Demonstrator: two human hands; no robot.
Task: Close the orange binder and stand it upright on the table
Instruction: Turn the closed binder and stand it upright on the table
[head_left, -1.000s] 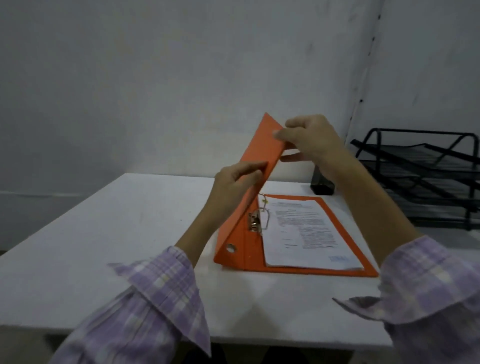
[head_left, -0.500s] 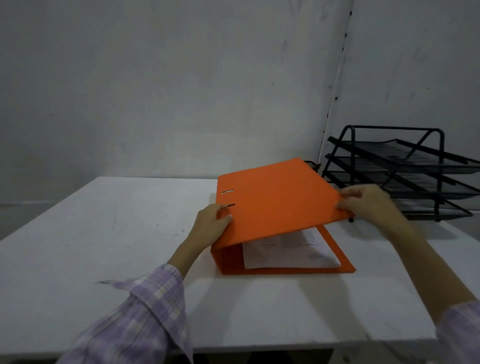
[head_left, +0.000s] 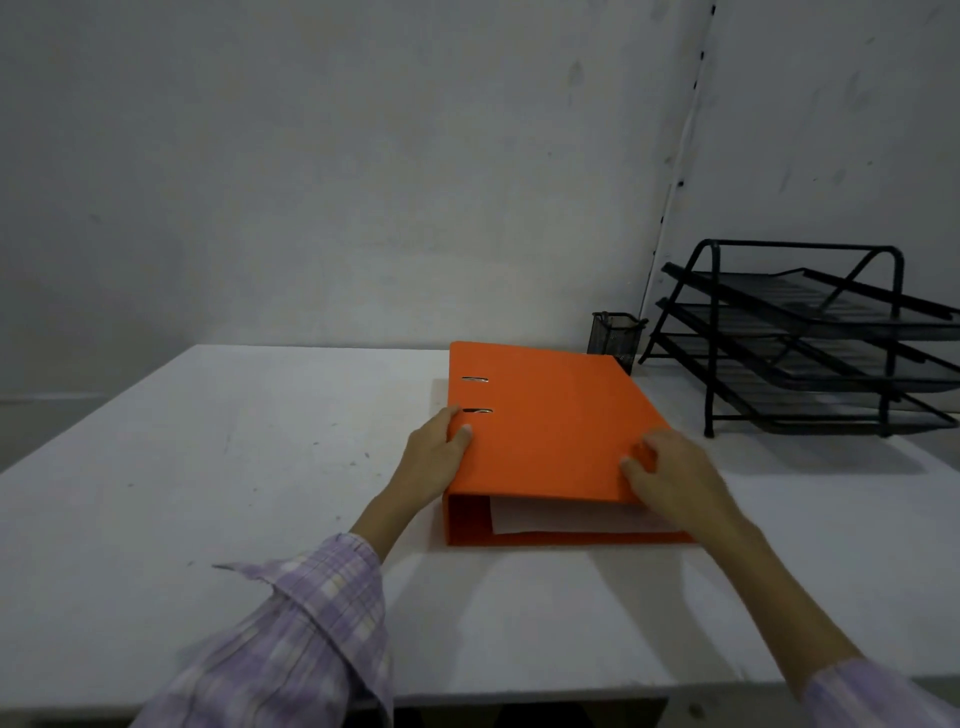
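Right hand (head_left: 670, 480) covered the orange binder's (head_left: 545, 431) near-right corner; sheets inside showed only as a white edge. Letter tray (head_left: 810, 338) ran off the right edge, both sleeves off the bottom. Mesh cup (head_left: 615, 335) contents unreadable.

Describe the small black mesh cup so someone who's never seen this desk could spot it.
Start at the white table and look to its far right corner by the wall. Between the orange binder and the three-tier black tray rack stands the mesh cup, the only small upright container there.
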